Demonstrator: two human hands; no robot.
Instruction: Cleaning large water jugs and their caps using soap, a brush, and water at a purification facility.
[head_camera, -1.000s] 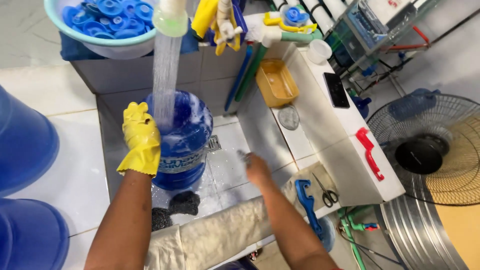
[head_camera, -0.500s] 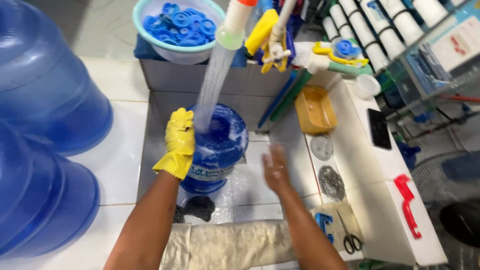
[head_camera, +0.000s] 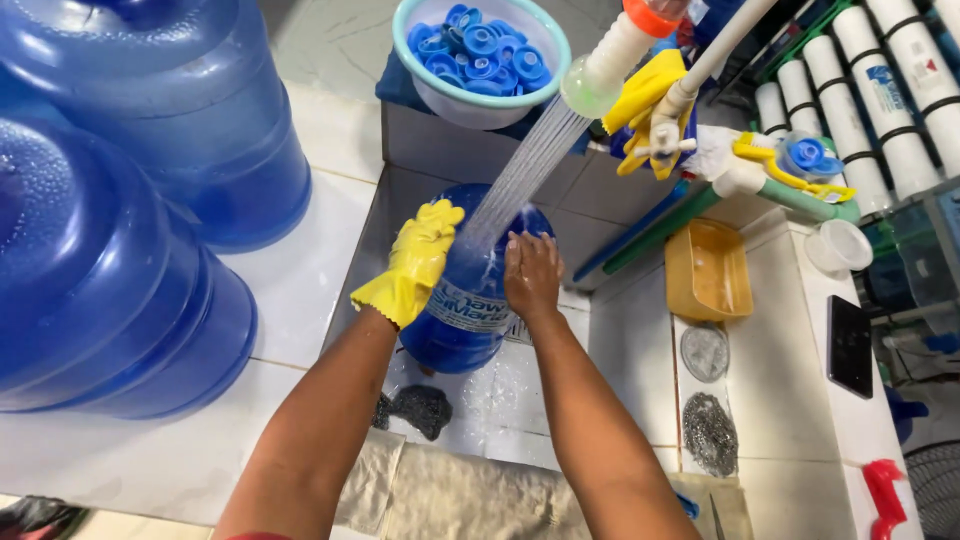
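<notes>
The blue jug (head_camera: 468, 290) stands in the tiled sink (head_camera: 620, 340), and a white spray (head_camera: 525, 170) from the shower head (head_camera: 600, 75) strikes its top. The left hand (head_camera: 412, 265), in a yellow rubber glove, lies spread flat against the jug's left side, fingers open and pressing, not clenched. The bare right hand (head_camera: 530, 275) rests on the jug's upper right, fingers loosely curved on the wet plastic, steadying rather than gripping. I would judge the rinse to be under way and not finished: water is running over the shell, and foam or droplets fleck the sink floor in front of it. Whether the inside has been washed I cannot tell.

The jug is smooth, translucent and rounded, with a paper band around its middle. A dark scrub pad (head_camera: 420, 408) lies on the sink floor just in front of it, and a wrinkled beige cloth (head_camera: 470, 490) hangs over the near edge. On the right ledge sit an amber plastic tub (head_camera: 707, 270), a round steel strainer (head_camera: 704, 352) and a coarse wire scourer (head_camera: 710, 432), with a black phone (head_camera: 850, 345) further right. Behind the sink a pale bowl (head_camera: 480, 105) holds a heap of blue caps (head_camera: 478, 50). To the left, two large blue jugs (head_camera: 150, 200) lie on the white tiles, glossy and beaded with water.
</notes>
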